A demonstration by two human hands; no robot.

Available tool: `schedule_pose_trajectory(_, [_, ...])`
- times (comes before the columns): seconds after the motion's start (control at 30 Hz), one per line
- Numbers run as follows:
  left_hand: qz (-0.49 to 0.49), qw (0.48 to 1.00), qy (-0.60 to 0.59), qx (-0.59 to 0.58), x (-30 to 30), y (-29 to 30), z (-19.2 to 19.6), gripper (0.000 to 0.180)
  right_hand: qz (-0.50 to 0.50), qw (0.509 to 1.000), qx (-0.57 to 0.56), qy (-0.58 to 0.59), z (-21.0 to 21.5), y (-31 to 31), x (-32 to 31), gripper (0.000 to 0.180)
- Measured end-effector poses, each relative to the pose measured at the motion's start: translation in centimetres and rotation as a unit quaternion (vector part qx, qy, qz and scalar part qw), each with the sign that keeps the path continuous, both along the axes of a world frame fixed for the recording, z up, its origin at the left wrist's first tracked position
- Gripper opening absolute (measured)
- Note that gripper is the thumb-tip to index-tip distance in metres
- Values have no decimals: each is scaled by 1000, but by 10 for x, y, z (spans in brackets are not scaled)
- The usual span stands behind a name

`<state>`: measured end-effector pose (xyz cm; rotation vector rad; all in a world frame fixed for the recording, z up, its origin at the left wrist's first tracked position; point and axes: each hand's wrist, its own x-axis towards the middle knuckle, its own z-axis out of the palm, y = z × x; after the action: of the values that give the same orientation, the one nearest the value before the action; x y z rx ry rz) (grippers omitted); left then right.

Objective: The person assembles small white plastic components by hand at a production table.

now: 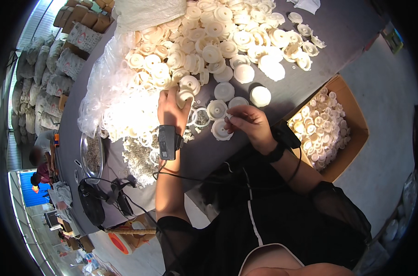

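Observation:
My left hand [171, 109] is closed round a cream-white round plastic cap [185, 97] at the near edge of a large heap of similar caps [213, 30]. To its right, the thumb and fingers of my right hand [251, 123] pinch a small white plastic piece [229, 117], mostly covered by the fingertips. That hand is just above an upturned cap [221, 130], with another open cap [217, 110] beside it. White rings [200, 117] lie between the two hands. A single smooth round cap [260, 96] sits farther right.
Piles of white rings [126, 110] and small fittings [140, 158] spread left of my left arm, near a metal tray [93, 155]. A cardboard box [356, 142] full of assembled caps stands right of the table. A cable crosses by my forearms; a black pouch [91, 202] lies at the left.

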<state>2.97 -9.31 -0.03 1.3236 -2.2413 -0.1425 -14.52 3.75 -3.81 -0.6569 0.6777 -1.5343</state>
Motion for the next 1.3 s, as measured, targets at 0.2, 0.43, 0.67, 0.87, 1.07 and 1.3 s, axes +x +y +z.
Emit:
schedule_pose_trajectory(0.2, [10, 997, 53, 53, 14, -4, -4, 33, 5, 1000, -12, 2, 2, 3, 7, 19])
schedule_pose_trajectory(0.43, [-16, 860, 441, 255, 15, 50, 4, 20, 4, 998, -37, 49, 12, 9, 17, 18])
schedule_pose_trajectory(0.67, [-56, 780, 539, 313, 7, 130, 9, 19, 63, 993, -55, 84, 27, 20, 30, 18])
schedule_pose_trajectory(0.87, [-22, 819, 514, 254, 19, 146, -2, 22, 96, 992, -16, 83, 30, 27, 33, 16])
schedule_pose_trajectory(1.07, [-48, 805, 526, 270, 16, 156, 6, 20, 85, 981, -41, 167, 22, 31, 30, 33])
schedule_pose_trajectory(1.3, [-47, 798, 532, 279, 17, 165, 8, 19, 137, 967, -63, 204, 26, 26, 20, 49])
